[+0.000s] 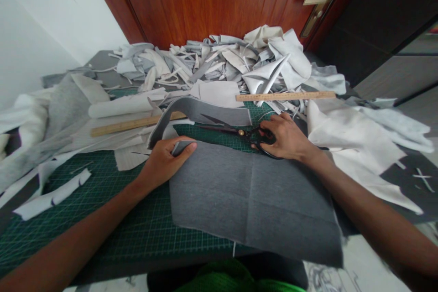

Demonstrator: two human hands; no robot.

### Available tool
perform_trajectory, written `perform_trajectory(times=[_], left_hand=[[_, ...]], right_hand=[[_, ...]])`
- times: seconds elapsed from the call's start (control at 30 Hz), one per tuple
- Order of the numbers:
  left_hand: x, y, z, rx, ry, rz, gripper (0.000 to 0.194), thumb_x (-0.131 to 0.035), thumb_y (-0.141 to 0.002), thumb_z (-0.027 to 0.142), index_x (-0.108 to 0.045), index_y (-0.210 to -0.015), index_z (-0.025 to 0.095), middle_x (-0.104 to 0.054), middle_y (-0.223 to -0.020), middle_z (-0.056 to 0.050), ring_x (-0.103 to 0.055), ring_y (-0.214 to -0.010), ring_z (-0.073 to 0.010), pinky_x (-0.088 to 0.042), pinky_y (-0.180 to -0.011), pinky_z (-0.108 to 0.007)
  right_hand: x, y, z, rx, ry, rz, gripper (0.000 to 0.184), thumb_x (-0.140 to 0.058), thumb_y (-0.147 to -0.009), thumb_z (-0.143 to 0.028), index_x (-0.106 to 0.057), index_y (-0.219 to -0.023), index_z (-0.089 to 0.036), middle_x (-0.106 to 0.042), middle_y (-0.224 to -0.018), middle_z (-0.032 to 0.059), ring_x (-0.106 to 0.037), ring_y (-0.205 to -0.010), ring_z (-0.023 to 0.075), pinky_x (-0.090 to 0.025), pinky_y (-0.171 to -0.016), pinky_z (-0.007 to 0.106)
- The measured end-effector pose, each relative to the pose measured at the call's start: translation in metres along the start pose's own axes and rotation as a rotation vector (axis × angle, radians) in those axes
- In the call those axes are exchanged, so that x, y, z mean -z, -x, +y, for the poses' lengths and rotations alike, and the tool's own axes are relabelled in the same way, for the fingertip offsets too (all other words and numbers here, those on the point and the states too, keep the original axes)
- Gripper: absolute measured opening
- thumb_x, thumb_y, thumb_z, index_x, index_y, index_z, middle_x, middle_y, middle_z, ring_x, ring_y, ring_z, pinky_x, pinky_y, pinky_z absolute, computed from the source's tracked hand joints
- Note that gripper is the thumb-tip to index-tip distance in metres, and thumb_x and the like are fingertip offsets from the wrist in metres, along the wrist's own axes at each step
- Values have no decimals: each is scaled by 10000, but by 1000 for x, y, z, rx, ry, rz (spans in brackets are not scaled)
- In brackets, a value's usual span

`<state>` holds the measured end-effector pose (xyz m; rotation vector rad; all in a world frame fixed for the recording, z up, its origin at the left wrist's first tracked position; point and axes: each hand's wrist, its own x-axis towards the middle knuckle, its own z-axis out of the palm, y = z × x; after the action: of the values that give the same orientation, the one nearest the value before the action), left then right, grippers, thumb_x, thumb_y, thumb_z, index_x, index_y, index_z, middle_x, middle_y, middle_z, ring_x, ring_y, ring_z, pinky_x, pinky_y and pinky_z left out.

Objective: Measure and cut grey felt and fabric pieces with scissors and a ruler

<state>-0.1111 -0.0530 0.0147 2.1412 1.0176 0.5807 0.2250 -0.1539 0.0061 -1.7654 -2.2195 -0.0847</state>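
Observation:
A large grey fabric sheet (253, 196) lies on the green cutting mat (102, 219). My left hand (164, 162) pinches the sheet's far left corner, thumb and fingers closed on it. My right hand (285, 137) grips the handles of black scissors (232, 129), whose open blades point left along the sheet's far edge. A cut grey strip (201, 112) curls up and away from that edge, just beyond the blades.
A heap of pale fabric offcuts (226, 61) fills the table's far side, before a wooden door (212, 0). One wooden ruler (285, 96) lies at the right, another wooden ruler (130, 124) at the left. White fabric (362, 146) spreads right; scraps (51, 196) lie left.

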Motion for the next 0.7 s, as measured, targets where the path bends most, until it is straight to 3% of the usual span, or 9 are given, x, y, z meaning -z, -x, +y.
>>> perform_trajectory(times=[0.13,0.27,0.33,0.4,0.5,0.6,0.7], left_hand=[[7,-4,-4,-32,-135,1,349,-556,-954,468,-779,-1073,228,-803,-1040,-28,-724,-966,-238,-524,-952,-299],[22,-5,-11,54,-137,-66,474,-554,-955,546,-718,-1264,225,-787,-1091,-38,-725,-872,-229,-548,-780,-273],[30,2,-14,140,-40,-178,617,-599,-934,598,-602,-1437,241,-782,-1134,-41,-739,-866,-233,-562,-716,-265],[37,14,-17,212,55,-290,774,-675,-895,604,-454,-1565,284,-753,-1278,-50,-756,-1006,-262,-592,-766,-279],[43,37,-25,307,64,-312,887,-759,-836,581,-385,-1603,339,-768,-1279,-38,-762,-1071,-289,-612,-783,-301],[47,56,-33,416,-2,-305,813,-680,-885,620,-358,-1590,375,-829,-924,22,-781,-685,-260,-571,-547,-294],[50,68,-41,531,-60,-302,740,-557,-921,686,-295,-1567,441,-816,-861,63,-620,-365,-204,-455,-368,-293]], right_hand=[[-1,0,9,-36,47,20,322,-637,-844,-538,-597,-813,-219,-609,-756,44,-569,-793,260,-357,-836,412],[-2,0,15,-60,86,25,326,-653,-829,-537,-626,-836,-212,-631,-772,55,-583,-813,271,-370,-856,422],[-2,0,18,-77,102,23,329,-665,-821,-532,-640,-850,-206,-648,-790,66,-592,-825,279,-375,-872,430],[0,1,22,-95,110,20,332,-672,-822,-529,-649,-857,-199,-661,-803,77,-600,-833,285,-376,-886,439],[2,2,29,-121,117,13,347,-680,-826,-535,-666,-869,-190,-670,-816,90,-608,-847,295,-375,-901,455],[5,4,36,-134,129,22,359,-686,-825,-534,-691,-907,-185,-678,-839,99,-613,-881,309,-384,-916,470],[9,5,41,-130,144,17,358,-694,-820,-514,-711,-944,-179,-686,-863,103,-613,-910,315,-403,-927,474]])
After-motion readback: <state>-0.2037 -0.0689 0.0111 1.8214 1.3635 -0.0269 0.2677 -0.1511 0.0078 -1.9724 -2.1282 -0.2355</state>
